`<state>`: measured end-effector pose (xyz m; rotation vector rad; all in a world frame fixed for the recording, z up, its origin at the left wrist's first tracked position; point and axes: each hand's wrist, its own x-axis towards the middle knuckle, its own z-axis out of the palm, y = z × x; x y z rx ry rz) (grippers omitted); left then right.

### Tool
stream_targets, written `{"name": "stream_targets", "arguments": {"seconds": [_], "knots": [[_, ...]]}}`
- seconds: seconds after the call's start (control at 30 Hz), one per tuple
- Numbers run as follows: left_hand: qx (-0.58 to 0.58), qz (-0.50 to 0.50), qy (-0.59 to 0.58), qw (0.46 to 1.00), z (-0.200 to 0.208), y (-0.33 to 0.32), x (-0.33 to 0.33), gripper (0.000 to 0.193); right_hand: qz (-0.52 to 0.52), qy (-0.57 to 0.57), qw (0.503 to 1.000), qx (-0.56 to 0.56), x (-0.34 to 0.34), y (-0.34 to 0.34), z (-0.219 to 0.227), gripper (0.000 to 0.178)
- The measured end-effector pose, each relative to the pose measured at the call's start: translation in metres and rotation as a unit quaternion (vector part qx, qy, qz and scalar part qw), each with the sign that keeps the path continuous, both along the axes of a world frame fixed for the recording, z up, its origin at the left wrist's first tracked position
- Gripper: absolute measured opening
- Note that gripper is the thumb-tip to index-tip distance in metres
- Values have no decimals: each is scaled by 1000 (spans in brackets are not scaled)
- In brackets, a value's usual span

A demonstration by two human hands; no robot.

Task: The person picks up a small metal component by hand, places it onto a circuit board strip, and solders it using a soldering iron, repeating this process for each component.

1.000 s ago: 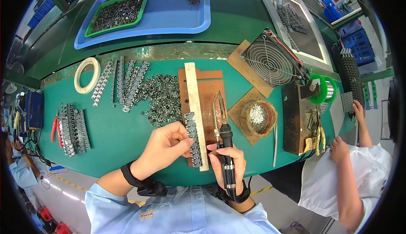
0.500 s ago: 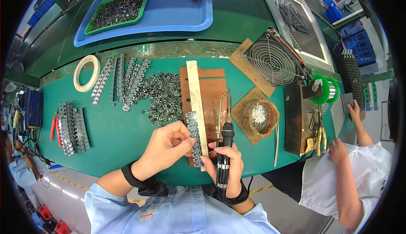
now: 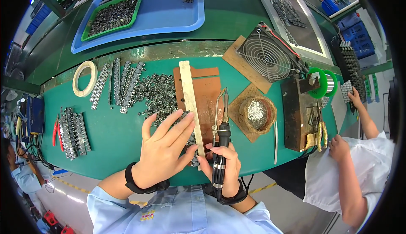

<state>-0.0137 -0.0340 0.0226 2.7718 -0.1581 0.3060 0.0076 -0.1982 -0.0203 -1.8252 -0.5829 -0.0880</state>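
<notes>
My left hand [image 3: 165,151] lies with fingers stretched out over a strip of small dark parts [image 3: 194,161], covering most of it. The strip rests along the left side of a long pale metal bar [image 3: 189,83], which lies on a brown board [image 3: 208,96]. My right hand [image 3: 231,162] is wrapped round a black soldering iron [image 3: 223,136], its tip pointing away from me. The right thumb touches the near end of the bar and strip. Left of the board spreads a pile of small metal parts [image 3: 158,94].
Right of the iron sit a round solder pot [image 3: 270,119], a fan [image 3: 268,58], a green solder spool [image 3: 317,86] and a rusty metal box [image 3: 293,124]. Finished-looking strips [image 3: 76,134], red-handled pliers [image 3: 55,132] and a tape roll [image 3: 76,81] lie left. A co-worker [image 3: 347,170] works at right.
My left hand has gone from a pinch at the strip to outstretched fingers laid across it. My right hand still holds the iron. The whole view has shifted slightly.
</notes>
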Motion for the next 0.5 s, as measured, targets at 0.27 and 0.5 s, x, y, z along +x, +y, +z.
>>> {"name": "stream_targets", "arguments": {"seconds": [0.27,0.5], "knots": [[-36,10,-4,999,4,-4,-1,45,18,-24,999,-39,0,-2,0,46],[-17,6,-18,1000,5,-5,-5,46,5,-9,1000,-22,-6,-2,-3,40]]}}
